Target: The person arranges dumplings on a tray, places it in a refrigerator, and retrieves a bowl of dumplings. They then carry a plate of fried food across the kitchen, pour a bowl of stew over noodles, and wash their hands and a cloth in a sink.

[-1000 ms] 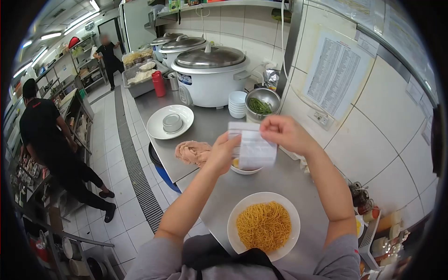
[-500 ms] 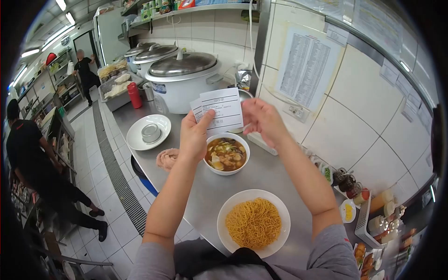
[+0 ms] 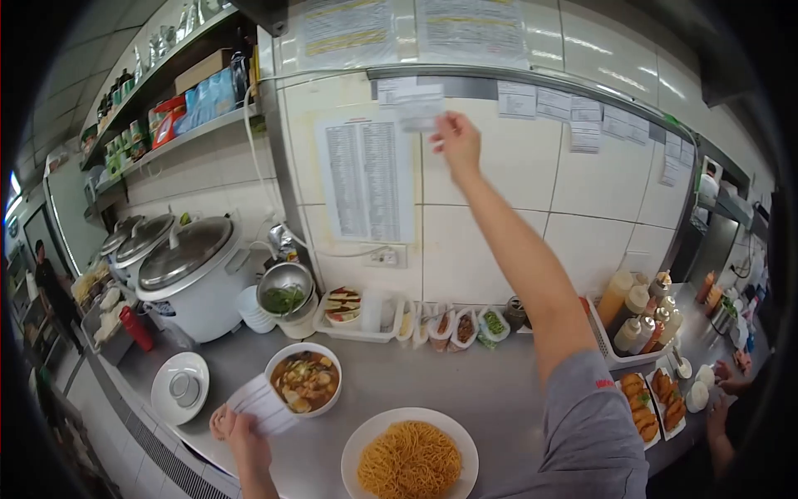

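My right hand (image 3: 458, 143) is raised to the wall, pinching a paper order slip (image 3: 420, 110) that is smeared by motion. The slip overlaps the dark metal strip (image 3: 465, 87) and another slip hanging there. Low on the left, my left hand (image 3: 248, 445) grips more order slips (image 3: 264, 406) beside a white bowl of soup (image 3: 305, 379) with chunks and greens in it. A crumpled pinkish cloth (image 3: 221, 422) lies right at that hand. A white plate of yellow noodles (image 3: 410, 457) stands in front of me on the steel counter (image 3: 382, 378).
Several slips (image 3: 536, 101) hang along the strip, above a taped list (image 3: 370, 179). Large rice cookers (image 3: 187, 262) and a white plate with a metal cup (image 3: 184, 387) stand left. Sauce bottles (image 3: 640, 312), fried food (image 3: 638, 407) and another person's hands (image 3: 720, 407) are at right.
My right hand has gone from beside the slips up to the wall, now with a slip in it. My left hand has lowered with the other slips. The view has swung right and up.
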The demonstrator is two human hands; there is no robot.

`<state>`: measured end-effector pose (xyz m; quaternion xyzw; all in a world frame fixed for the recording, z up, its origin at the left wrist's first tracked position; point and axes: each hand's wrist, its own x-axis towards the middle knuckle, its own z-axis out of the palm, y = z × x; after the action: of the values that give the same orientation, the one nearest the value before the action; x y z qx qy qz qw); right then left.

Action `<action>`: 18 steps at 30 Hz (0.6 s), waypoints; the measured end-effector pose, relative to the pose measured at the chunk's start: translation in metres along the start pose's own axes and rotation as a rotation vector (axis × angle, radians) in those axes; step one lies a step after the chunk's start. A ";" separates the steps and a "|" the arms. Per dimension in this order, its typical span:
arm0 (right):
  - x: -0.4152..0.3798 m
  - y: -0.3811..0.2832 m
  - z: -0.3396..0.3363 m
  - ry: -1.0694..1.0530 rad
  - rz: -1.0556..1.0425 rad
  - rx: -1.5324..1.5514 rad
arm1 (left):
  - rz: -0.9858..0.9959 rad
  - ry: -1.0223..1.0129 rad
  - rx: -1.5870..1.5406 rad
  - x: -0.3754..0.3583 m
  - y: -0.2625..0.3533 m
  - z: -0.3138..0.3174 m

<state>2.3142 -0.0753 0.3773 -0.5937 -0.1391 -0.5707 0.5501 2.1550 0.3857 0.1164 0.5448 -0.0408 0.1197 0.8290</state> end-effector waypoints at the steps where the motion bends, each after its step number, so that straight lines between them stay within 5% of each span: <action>1: 0.024 0.003 -0.011 0.096 0.162 0.005 | -0.002 -0.012 -0.006 -0.002 0.003 0.010; 4: 0.065 0.020 -0.027 0.177 0.377 -0.057 | 0.058 0.035 -0.067 -0.014 0.017 0.038; 8: 0.091 0.010 0.001 0.140 0.396 -0.073 | 0.150 -0.055 -0.042 -0.015 0.021 0.049; 10: 0.096 0.007 0.009 0.300 0.338 0.005 | 0.131 -0.112 0.096 -0.012 0.020 0.048; 14: 0.090 0.016 0.000 0.283 0.345 -0.020 | -0.042 -0.074 0.073 -0.006 0.017 0.069; 17: 0.082 0.025 -0.016 0.356 0.275 -0.175 | -0.006 -0.142 0.011 0.011 0.022 0.102; 18: 0.074 0.027 -0.020 0.287 -0.052 -0.498 | 0.019 -0.197 -0.009 0.018 0.024 0.112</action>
<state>2.3476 -0.1353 0.4202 -0.6199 0.0694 -0.6793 0.3867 2.1733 0.2954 0.1868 0.5500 -0.1281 0.0733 0.8220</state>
